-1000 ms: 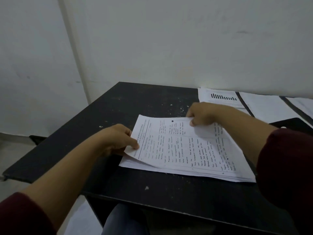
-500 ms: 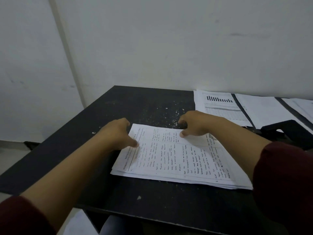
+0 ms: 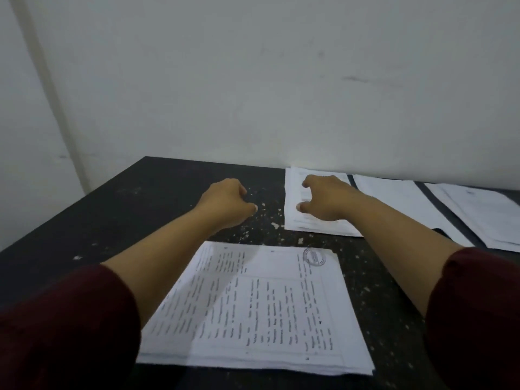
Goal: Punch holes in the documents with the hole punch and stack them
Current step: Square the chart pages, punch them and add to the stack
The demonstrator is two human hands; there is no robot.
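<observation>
A stack of printed documents [image 3: 267, 305] lies flat on the black table [image 3: 126, 209] close to me, between my forearms. Beyond it, against the wall, sits a second white paper stack [image 3: 292, 220]. My right hand [image 3: 323, 201] is over that far stack with fingers and thumb spread in a loose claw, fingertips at its left part; nothing is gripped. My left hand [image 3: 228, 201] hovers over bare table left of the far stack, fingers loosely curled, holding nothing. The hole punch is not visible.
More sheets [image 3: 394, 198] and another pile [image 3: 484, 212] lie to the right along the wall. Small white paper bits [image 3: 261, 220] are scattered on the table between the stacks. The table's left edge and a white wall bound the space.
Both hands have let go of the near stack's top sheet and moved forward toward the wall. The right hand now sits over the far stack. The view has tilted down.
</observation>
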